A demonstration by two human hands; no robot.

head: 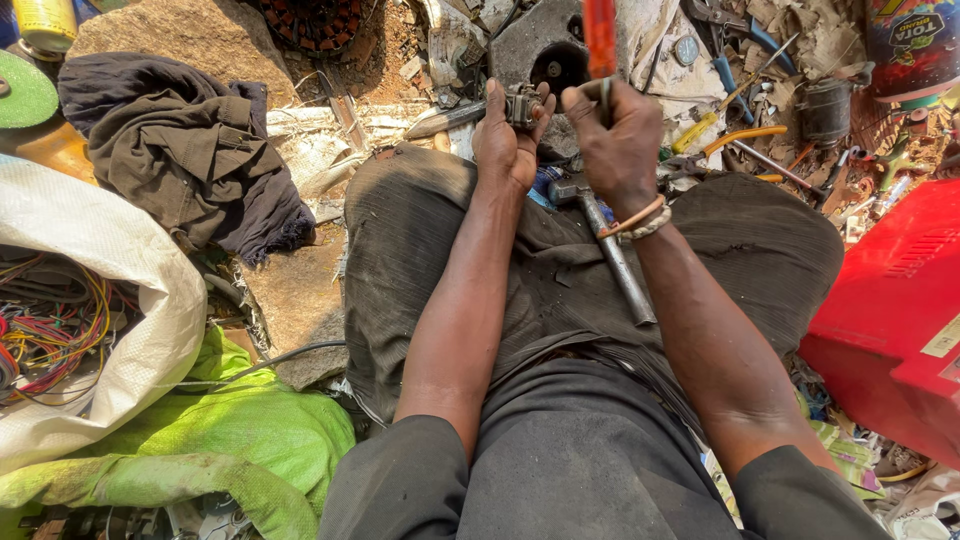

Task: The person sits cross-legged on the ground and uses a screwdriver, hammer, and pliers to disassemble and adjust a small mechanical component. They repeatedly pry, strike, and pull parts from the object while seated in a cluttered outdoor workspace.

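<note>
My left hand [507, 135] grips a small dark metal part [522, 104] held out over my knees. My right hand [617, 140] is closed around the shaft of a screwdriver with an orange-red handle [600, 38], its tip pointing down beside the metal part. A hammer with a metal handle [612, 250] lies across my lap on my dark trousers, just under my right wrist, which wears two cord bracelets.
A white sack of coloured wires [70, 320] and a green sack [240, 430] lie at left, a dark cloth [180, 150] on a rock beyond. A red casing [890, 320] stands at right. Pliers, screwdrivers and scrap [745, 135] litter the ground ahead.
</note>
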